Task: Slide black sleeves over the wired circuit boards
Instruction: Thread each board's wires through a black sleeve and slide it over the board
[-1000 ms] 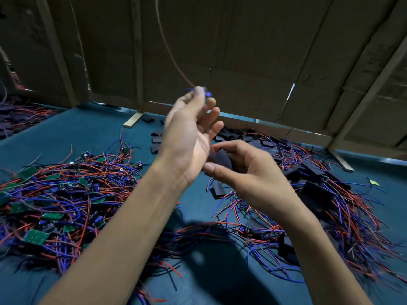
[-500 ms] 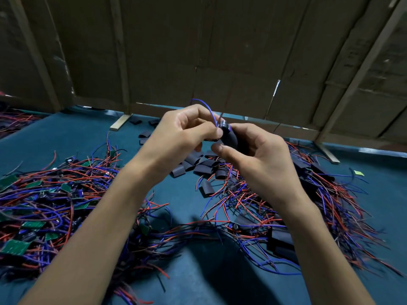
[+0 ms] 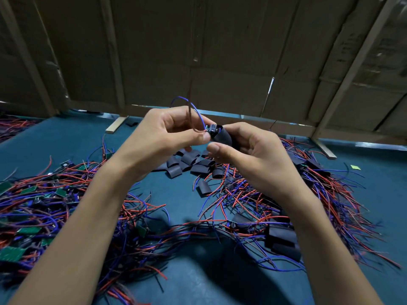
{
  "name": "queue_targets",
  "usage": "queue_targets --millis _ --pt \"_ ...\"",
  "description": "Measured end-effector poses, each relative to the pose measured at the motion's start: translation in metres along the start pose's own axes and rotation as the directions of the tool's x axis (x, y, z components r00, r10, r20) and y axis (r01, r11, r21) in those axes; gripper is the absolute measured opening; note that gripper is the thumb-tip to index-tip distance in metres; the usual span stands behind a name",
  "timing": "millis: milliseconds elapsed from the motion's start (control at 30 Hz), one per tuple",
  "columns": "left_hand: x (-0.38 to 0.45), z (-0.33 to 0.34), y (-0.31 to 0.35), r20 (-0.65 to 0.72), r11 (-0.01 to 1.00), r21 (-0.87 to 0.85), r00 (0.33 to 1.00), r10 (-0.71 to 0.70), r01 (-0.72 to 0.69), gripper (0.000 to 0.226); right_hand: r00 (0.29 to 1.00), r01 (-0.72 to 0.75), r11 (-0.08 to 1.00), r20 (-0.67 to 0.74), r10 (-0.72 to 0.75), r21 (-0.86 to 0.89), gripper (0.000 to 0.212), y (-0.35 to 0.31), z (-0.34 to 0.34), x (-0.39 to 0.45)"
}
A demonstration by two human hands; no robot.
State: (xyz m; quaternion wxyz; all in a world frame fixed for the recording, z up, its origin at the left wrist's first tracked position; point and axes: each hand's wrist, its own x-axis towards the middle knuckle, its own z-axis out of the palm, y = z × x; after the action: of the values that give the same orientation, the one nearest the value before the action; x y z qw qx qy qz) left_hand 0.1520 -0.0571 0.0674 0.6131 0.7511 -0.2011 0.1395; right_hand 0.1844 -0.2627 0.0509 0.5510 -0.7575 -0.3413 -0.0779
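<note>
Hands: two, bare, raised over teal table (image 3: 66, 142), meeting at centre of view. Left hand (image 3: 163, 135) pinching small wired circuit board (image 3: 211, 129) between thumb and fingertips; one blue wire (image 3: 193, 107) and one brownish-red wire (image 3: 189, 119) arching up out of the pinch toward 12 o'clock. Right hand (image 3: 253, 148) curled round one black sleeve (image 3: 223, 137), thumb beneath, sleeve mouth facing the board. Board end just at or inside sleeve opening; depth not readable.

Loose black sleeves (image 3: 189, 164): about a dozen short flattened tubes, matte, heaped directly below the hands; exact count not possible, some overlapping. More black sleeved pieces (image 3: 282, 238) at 4 o'clock among wires.

Pile of unsleeved boards (image 3: 33, 205) at 8 o'clock: small green rectangles, at least eight visible, tangled in thin red and blue insulated leads. Second wire tangle (image 3: 319, 194) at 3 to 4 o'clock, same colours.

Cardboard wall (image 3: 220, 51) at 12 o'clock, brown, creased, braced by pale wooden strips (image 3: 114, 62).
</note>
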Motion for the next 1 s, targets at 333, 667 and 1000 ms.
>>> queue_targets --millis 333,667,1000 --pt "-0.007 0.014 0.023 0.14 0.703 0.696 0.988 0.064 -0.144 0.066 0.994 0.025 0.999 -0.108 -0.03 -0.046 0.035 -0.007 0.001 0.0" --pt "-0.019 -0.043 -0.015 -0.153 0.052 0.947 0.585 -0.796 0.318 0.062 0.931 -0.305 0.809 -0.336 0.142 -0.503 0.022 0.002 -0.081 -0.008" --pt "-0.02 -0.034 -0.04 -0.115 0.097 0.953 0.639 -0.761 0.287 0.02 0.956 -0.189 0.694 -0.291 -0.031 -0.695 0.063 0.013 -0.005 0.0"
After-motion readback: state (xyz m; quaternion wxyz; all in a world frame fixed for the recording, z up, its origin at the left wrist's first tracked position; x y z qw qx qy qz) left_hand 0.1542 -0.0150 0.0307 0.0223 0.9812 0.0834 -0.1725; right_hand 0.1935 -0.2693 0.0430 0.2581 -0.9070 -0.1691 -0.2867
